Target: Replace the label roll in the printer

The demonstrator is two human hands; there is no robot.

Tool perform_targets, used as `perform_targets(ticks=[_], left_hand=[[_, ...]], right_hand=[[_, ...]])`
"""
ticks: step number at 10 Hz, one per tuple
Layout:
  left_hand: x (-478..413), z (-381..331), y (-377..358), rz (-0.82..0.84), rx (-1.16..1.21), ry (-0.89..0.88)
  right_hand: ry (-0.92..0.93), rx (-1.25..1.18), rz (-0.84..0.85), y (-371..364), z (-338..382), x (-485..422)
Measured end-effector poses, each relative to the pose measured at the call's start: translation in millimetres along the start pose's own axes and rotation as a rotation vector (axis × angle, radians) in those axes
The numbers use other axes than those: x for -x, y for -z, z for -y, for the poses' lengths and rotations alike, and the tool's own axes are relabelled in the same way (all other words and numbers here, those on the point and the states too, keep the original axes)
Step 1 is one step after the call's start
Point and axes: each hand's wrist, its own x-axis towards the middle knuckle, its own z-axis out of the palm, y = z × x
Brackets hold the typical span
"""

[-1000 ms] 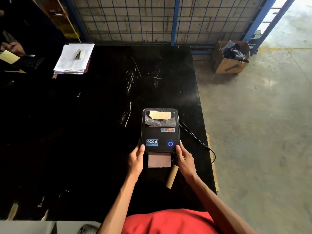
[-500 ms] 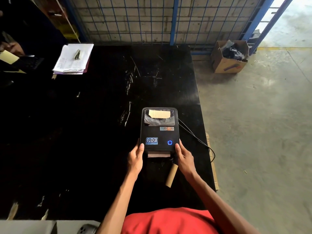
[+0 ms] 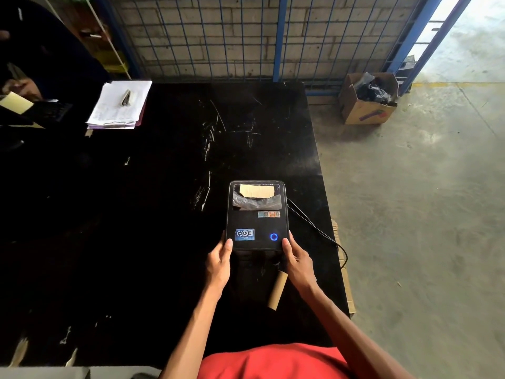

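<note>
A black label printer [image 3: 257,216] lies flat on the black table [image 3: 164,187], its lid down and a blue ring light lit. Through its top window I see the label roll [image 3: 257,191] and crinkled plastic. My left hand [image 3: 218,262] grips the printer's near left corner with the thumb on top. At the near right corner my right hand [image 3: 296,259] grips it the same way. An empty cardboard core [image 3: 277,291] lies on the table just below my right hand. No label shows at the printer's front slot.
A black cable [image 3: 317,231] runs from the printer's right side over the table edge. A clipboard with papers [image 3: 120,105] sits at the far left, beside another person's hand. A cardboard box [image 3: 367,99] stands on the concrete floor by the blue wire fence.
The pinkish label strip that stuck out of the printer's front slot has drawn back in and is gone from sight. Both hands stay on the near corners.
</note>
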Motion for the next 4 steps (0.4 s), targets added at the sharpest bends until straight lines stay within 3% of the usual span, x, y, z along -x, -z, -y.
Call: perform_targets(ticks=[4], left_hand=[[23.8, -6.7, 14.1, 0.046, 0.172, 0.044]], right_hand=[[0.010, 0.049, -0.045, 27.7, -16.2, 14.3]])
